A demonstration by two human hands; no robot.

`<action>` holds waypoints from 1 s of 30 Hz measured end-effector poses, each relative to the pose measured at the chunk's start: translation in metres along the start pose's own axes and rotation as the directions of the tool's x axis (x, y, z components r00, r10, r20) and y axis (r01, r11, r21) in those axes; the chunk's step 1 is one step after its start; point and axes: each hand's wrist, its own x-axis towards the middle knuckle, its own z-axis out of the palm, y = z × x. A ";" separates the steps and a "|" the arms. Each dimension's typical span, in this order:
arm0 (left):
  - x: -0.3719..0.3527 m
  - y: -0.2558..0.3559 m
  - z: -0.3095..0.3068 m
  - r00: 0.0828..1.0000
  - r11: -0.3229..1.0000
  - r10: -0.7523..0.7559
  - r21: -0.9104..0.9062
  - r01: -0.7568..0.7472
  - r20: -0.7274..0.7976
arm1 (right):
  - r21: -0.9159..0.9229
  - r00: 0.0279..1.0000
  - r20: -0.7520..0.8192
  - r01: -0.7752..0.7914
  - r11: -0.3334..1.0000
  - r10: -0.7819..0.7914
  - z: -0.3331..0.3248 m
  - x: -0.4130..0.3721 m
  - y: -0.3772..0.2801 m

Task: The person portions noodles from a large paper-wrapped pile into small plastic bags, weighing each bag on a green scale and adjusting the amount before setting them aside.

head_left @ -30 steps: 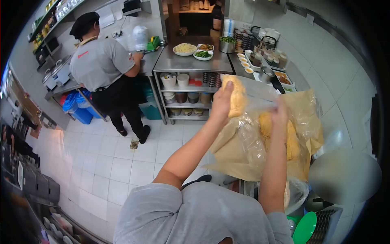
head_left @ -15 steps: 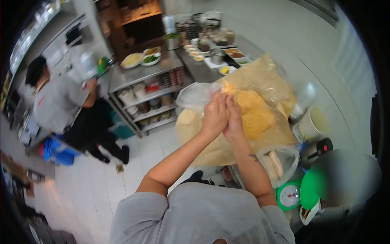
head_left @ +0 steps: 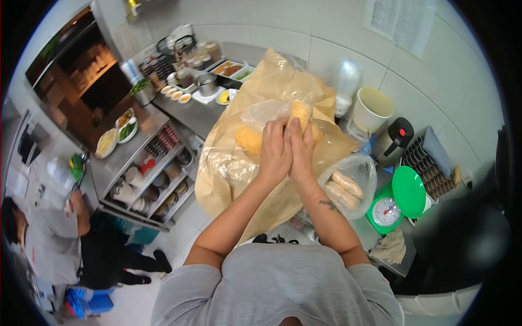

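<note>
Pressed together above the brown sheet (head_left: 217,187), my left hand (head_left: 275,149) and my right hand (head_left: 300,149) are closed around a crumb-coated roll (head_left: 299,111). Its upper part sticks out past my fingertips; the lower part is hidden by my hands. Another orange, crumb-coated piece (head_left: 248,139) lies on the sheet to the left of my hands. Loose orange crumbs (head_left: 316,132) show just right of my right hand. A clear plastic bag (head_left: 263,111) lies behind my left hand. Beside my right forearm, pale uncoated rolls (head_left: 348,185) sit in an open plastic bag (head_left: 370,175).
At right stand a green scale (head_left: 386,211), a cream bucket (head_left: 372,107), a black-handled jug (head_left: 398,133) and a cloth (head_left: 389,247). Sauce cups (head_left: 176,95) and a metal pot (head_left: 206,84) line the back counter. A co-worker (head_left: 54,244) stands at left by shelves (head_left: 155,182).
My view has turned right, so the room has shifted left. The crumb-coated roll now shows upright between my hands. The large crumb mound is now mostly out of sight, with a coated piece at left.
</note>
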 end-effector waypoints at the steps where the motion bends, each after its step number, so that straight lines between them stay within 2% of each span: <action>1: 0.003 -0.003 0.001 1.000 1.000 -0.012 -0.028 0.013 0.027 | 0.093 1.000 0.019 -0.001 0.996 -0.001 0.003 -0.004 -0.002; 3: 0.009 -0.010 -0.005 0.995 0.996 -0.041 -0.069 0.047 0.086 | 0.297 0.997 0.060 -0.054 0.953 0.038 0.003 -0.002 0.003; 4: 0.014 -0.013 -0.007 0.973 0.924 -0.166 -0.319 0.211 0.161 | 0.404 0.994 0.083 -0.099 0.909 0.071 -0.002 0.002 0.008; 5: 0.021 -0.015 -0.008 0.927 0.762 -0.266 -0.530 0.371 0.266 | 0.502 0.989 0.109 -0.139 0.854 0.097 -0.005 0.006 0.011; 6: 0.024 -0.018 -0.007 0.858 0.526 -0.331 -0.678 0.513 0.393 | 0.518 0.988 0.089 -0.154 0.842 0.126 -0.007 0.008 0.012; 9: 0.023 -0.030 -0.003 0.776 0.372 -0.349 -0.683 0.629 0.525 | 0.556 0.983 0.025 -0.167 0.814 0.184 -0.008 0.009 0.017; 10: 0.021 -0.040 -0.004 0.878 0.716 -0.256 -0.530 0.454 0.405 | 0.557 0.983 -0.003 -0.151 0.816 0.185 -0.009 0.008 0.020; 11: 0.021 -0.056 -0.006 0.942 0.936 -0.091 -0.294 0.192 0.323 | 0.557 0.983 -0.036 -0.128 0.820 0.178 -0.011 0.008 0.022; 12: 0.023 -0.068 -0.008 0.950 0.994 0.113 -0.022 -0.111 0.291 | 0.535 0.983 -0.056 -0.119 0.837 0.175 -0.011 0.006 0.021; 15: 0.038 -0.089 -0.014 0.949 0.949 -0.149 -0.230 0.216 0.277 | 0.453 0.978 -0.125 -0.093 0.887 0.166 -0.014 -0.002 0.019; 16: 0.040 -0.094 -0.012 0.821 0.797 -0.217 -0.390 0.462 0.528 | 0.414 0.978 -0.136 -0.090 0.906 0.160 -0.019 -0.003 0.020; 17: 0.040 -0.097 -0.011 0.636 0.573 -0.195 -0.440 0.691 0.746 | 0.374 0.979 -0.138 -0.091 0.923 0.153 -0.023 -0.001 0.021; 18: 0.038 -0.099 -0.010 0.419 0.312 -0.092 -0.374 0.873 0.903 | 0.281 0.965 -0.243 -0.023 0.959 0.094 -0.027 -0.002 0.021; 20: 0.015 -0.082 0.002 0.516 0.673 0.063 -0.418 0.610 0.854 | 0.081 0.905 -0.425 0.073 0.994 -0.032 -0.036 -0.008 0.023; 21: 0.003 -0.071 0.010 0.538 0.800 0.152 -0.423 0.426 0.829 | 0.060 0.864 -0.501 0.081 0.995 -0.040 -0.041 -0.013 0.021; 23: -0.005 -0.046 0.023 0.549 0.879 0.309 -0.454 0.149 0.777 | 0.010 0.772 -0.633 0.089 0.996 -0.062 -0.057 -0.023 0.011; 24: -0.009 -0.036 0.029 0.541 0.888 0.385 -0.459 0.004 0.748 | 0.021 0.777 -0.629 0.061 0.998 -0.035 -0.063 -0.028 0.003; 26: -0.010 -0.027 0.049 0.533 0.895 0.353 -0.443 0.046 0.769 | 0.044 0.788 -0.616 0.008 0.999 0.021 -0.078 -0.038 -0.018; 28: -0.007 -0.018 0.071 0.495 0.905 0.328 -0.418 0.081 0.805 | -0.167 0.784 -0.618 -0.065 0.984 -0.053 -0.126 -0.042 -0.035; 29: -0.007 -0.015 0.082 0.457 0.912 0.313 -0.398 0.100 0.832 | -0.518 0.795 -0.551 -0.090 0.851 -0.252 -0.150 -0.042 -0.049; 30: -0.009 -0.013 0.093 0.412 0.920 0.298 -0.374 0.115 0.861 | -0.791 0.807 -0.422 -0.105 0.602 -0.413 -0.172 -0.040 -0.063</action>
